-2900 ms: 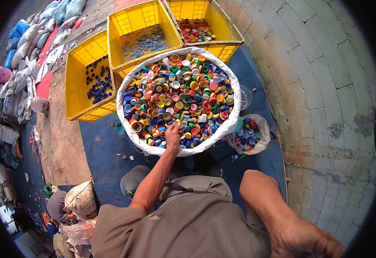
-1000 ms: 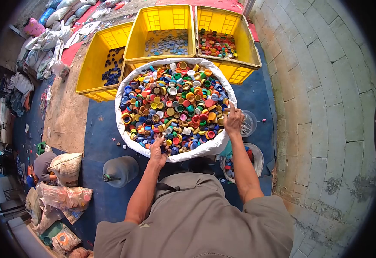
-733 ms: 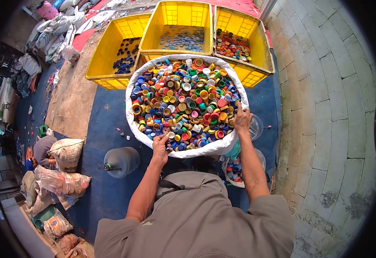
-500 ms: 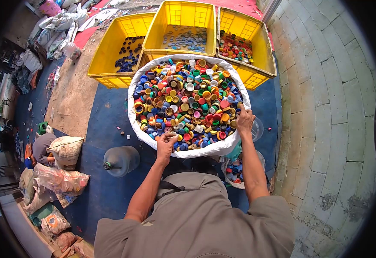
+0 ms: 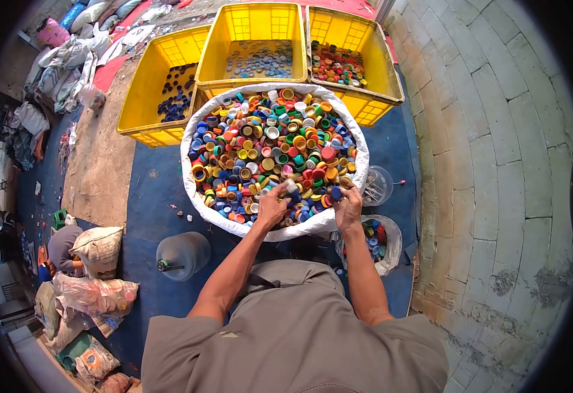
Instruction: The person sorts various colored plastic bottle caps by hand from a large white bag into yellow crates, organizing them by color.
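Observation:
A large white sack [image 5: 192,190] with its rim rolled back stands before me, filled with plastic bottle caps [image 5: 267,147] of many colours. Over the near part of the heap, my left hand [image 5: 273,205] is closed, pinching a pale bottle cap [image 5: 290,185] that is somewhat blurred. My right hand [image 5: 348,209], by the near right rim, has a dark blue bottle cap [image 5: 336,193] between its thumb and fingers.
Behind the sack stand three yellow crates [image 5: 250,84] with sorted caps. A clear bucket [image 5: 379,185] and a small bag of caps [image 5: 392,237] are at right, beside a block wall [image 5: 489,164]. A big plastic bottle [image 5: 185,255] and a crouching person [image 5: 64,245] are at left.
My right hand has come from the right rim toward me and inward, now with a blue cap. My left hand has moved up and right over the heap. The view has shifted slightly.

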A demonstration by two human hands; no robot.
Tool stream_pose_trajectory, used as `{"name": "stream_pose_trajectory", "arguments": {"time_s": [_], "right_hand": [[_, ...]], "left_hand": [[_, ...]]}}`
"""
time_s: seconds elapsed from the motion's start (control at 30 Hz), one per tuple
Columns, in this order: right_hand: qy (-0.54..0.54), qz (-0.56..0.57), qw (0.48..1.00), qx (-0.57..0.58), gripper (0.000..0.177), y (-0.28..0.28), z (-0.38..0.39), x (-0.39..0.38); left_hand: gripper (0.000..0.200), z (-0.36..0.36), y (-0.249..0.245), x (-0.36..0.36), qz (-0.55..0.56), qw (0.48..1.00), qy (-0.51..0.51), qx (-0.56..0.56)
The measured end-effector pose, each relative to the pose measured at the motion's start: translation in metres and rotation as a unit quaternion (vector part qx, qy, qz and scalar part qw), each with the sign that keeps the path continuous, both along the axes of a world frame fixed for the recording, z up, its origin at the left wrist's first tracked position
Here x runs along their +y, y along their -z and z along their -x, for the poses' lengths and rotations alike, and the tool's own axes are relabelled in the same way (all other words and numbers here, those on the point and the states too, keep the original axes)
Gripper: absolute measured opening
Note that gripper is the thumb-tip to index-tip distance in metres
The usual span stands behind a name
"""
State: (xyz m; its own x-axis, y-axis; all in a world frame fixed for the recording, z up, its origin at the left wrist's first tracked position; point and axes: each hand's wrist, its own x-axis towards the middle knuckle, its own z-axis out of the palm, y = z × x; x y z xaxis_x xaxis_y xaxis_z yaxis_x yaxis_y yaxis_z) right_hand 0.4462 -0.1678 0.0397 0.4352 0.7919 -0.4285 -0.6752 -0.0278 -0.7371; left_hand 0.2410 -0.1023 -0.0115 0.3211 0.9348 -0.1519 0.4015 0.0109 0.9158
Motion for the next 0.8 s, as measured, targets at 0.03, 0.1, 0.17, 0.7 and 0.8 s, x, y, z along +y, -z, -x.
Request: {"name": "stream_pose_trajectory", "arguments": {"time_s": [0.03, 0.1, 0.17, 0.7, 0.8], "right_hand": [[0.005, 0.01, 1.0, 0.003, 0.037, 0.003, 0.002, -0.006], [0.011, 0.026, 1.0, 0.011, 0.037, 0.005, 0.006, -0.016], [0.011, 0.041, 0.999, 0.022, 0.036, 0.003, 0.009, -0.024], [-0.085, 0.082, 0.992, 0.039, 0.027, 0.005, 0.035, -0.043], [-0.114, 0.098, 0.988, -0.012, 0.029, 0.011, 0.04, -0.036]], "left_hand": [[0.053, 0.002, -0.001, 0.003, -0.032, 0.998, 0.008, 0.053], [0.056, 0.004, -0.007, 0.003, -0.028, 0.996, 0.002, 0.079], [0.056, 0.002, 0.009, 0.0, -0.135, 0.989, -0.021, 0.054], [0.04, -0.006, 0.009, 0.027, -0.113, 0.984, 0.044, 0.132], [0.035, 0.0, 0.0, 0.036, -0.05, 0.994, 0.014, 0.095]]}}
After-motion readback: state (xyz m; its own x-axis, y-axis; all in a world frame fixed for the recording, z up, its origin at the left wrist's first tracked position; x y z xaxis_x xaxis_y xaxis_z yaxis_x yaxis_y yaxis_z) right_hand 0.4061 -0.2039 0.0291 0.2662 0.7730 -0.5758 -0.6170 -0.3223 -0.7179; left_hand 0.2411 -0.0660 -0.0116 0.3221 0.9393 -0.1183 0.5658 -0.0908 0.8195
